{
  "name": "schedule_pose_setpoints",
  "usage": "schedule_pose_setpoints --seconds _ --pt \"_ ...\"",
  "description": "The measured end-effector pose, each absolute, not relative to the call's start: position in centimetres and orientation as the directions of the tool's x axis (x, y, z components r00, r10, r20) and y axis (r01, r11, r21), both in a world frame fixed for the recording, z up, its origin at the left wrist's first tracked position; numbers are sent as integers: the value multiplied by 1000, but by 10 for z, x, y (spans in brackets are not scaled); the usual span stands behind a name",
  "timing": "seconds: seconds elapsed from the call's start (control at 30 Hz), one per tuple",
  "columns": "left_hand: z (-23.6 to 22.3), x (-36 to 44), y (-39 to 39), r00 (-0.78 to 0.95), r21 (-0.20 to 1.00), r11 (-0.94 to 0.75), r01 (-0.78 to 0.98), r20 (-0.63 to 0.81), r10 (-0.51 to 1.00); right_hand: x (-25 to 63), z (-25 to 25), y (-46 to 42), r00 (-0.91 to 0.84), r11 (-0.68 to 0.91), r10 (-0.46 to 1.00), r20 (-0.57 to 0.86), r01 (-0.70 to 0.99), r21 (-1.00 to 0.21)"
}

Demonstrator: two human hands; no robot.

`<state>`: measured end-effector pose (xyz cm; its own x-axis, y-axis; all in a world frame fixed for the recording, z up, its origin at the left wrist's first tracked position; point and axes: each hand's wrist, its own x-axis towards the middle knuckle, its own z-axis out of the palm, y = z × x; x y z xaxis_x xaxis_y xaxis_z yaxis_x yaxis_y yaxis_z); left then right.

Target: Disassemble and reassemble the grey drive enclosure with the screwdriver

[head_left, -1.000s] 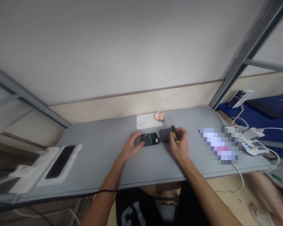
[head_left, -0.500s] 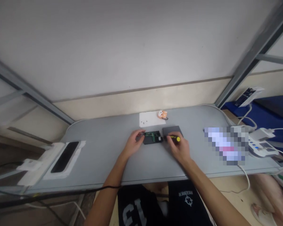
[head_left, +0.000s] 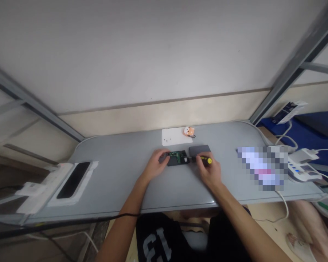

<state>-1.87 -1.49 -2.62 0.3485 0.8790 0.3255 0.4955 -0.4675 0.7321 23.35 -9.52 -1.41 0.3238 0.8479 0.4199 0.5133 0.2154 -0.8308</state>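
A small dark casing with a green circuit board (head_left: pixel 177 158) lies on the grey table. My left hand (head_left: pixel 157 163) grips the casing's left end between thumb and fingers. In my right hand (head_left: pixel 210 170) is a yellow and black screwdriver (head_left: pixel 206 159), held almost flat. Its thin shaft points left to the right end of the board; whether the tip touches is too small to tell. Behind my right hand lies a flat dark grey cover (head_left: pixel 199 149), partly hidden by the fingers.
White paper (head_left: pixel 175 137) with several tiny dark screws lies behind the casing, an orange-and-white animal-shaped case (head_left: pixel 188 131) on it. A black phone (head_left: pixel 73 180) rests at left. At right are a blurred-out device (head_left: pixel 259 167), a power strip (head_left: pixel 303 171) and cables. Another person's leg (head_left: pixel 308 222) shows lower right.
My right hand and the screwdriver have shifted slightly right, drawing the tool a little outward from the casing. The left hand keeps its grip. The camera view has moved slightly.
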Motion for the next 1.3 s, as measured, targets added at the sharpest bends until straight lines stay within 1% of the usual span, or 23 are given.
schedule_pose_setpoints --seconds 0.2,0.43,0.7,0.8,0.9,1.0,1.2,1.3 --pt "-23 -16 -17 406 676 -554 486 387 828 234 -20 -94 321 216 856 406 490 -844" --pt "-23 -16 -16 406 675 -542 501 370 836 233 -16 -94 329 200 867 376 460 -865" --pt "-25 -18 -14 393 689 -530 494 367 843 232 -13 -94 319 229 858 403 464 -856" --pt "-27 -19 -12 360 732 -483 481 337 870 230 -15 -96 248 284 871 424 450 -847" --pt "-30 -21 -11 330 754 -446 482 316 890 227 -16 -98 95 347 900 426 436 -830" --pt "-31 -21 -10 319 758 -436 485 311 895 224 -16 -100 -29 363 920 392 440 -821" --pt "-32 -21 -10 318 758 -434 486 310 896 224 -13 -98 -81 330 941 327 421 -845" --pt "-30 -21 -10 315 758 -430 491 305 898 225 -15 -96 -48 313 946 320 386 -868"
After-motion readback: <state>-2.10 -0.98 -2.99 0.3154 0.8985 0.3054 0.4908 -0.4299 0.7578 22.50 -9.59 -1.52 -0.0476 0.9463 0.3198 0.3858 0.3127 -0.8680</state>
